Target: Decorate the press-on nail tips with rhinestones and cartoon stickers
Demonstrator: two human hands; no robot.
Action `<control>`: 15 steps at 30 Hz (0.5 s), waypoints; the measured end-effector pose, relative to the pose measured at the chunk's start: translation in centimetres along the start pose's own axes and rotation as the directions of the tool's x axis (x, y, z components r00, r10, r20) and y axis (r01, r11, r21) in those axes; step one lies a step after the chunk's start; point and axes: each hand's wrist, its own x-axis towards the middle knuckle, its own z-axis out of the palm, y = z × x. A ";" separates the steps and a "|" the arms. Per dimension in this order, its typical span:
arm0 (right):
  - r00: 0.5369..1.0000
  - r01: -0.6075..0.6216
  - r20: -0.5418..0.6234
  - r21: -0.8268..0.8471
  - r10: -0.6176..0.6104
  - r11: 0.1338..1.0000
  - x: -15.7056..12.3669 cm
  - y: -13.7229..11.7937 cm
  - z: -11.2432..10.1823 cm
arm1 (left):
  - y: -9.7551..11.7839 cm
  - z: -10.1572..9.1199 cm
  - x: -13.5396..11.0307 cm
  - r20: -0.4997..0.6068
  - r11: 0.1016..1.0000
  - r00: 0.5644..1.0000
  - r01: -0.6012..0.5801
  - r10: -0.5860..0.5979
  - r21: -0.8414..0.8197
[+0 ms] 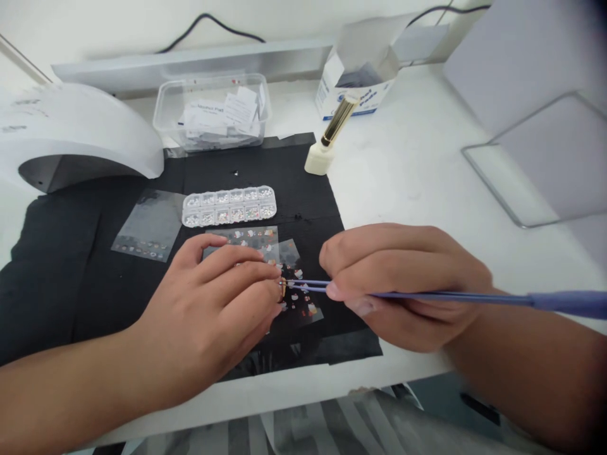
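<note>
My right hand (408,287) is closed around a pair of slim blue-purple tweezers (497,297), their tips pointing left. Those tips meet a tiny tan-orange piece (283,288) at the fingertips of my left hand (213,303); its kind is too small to tell. The left fingers are curled and pressed together, their undersides hidden. Beneath them lie a clear sticker sheet (310,311) with small white and red figures and a second sticker sheet (256,236), partly covered. Just beyond sits a clear case (230,206) of several compartments holding tiny shiny stones.
A black mat (128,303) covers part of the white table. On it lies another clear sheet (149,224). Around the back stand a white arched device (95,120), a plastic tub (165,110) of packets, a cream bottle (318,159) with a gold cap, and an alcohol-pad box (327,95).
</note>
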 end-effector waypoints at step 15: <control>0.996 0.021 0.089 -0.031 -0.018 0.999 0.2 0.2 -0.3 | 0.1 0.0 0.0 -0.025 0.999 1.000 0.016 -0.017 -0.049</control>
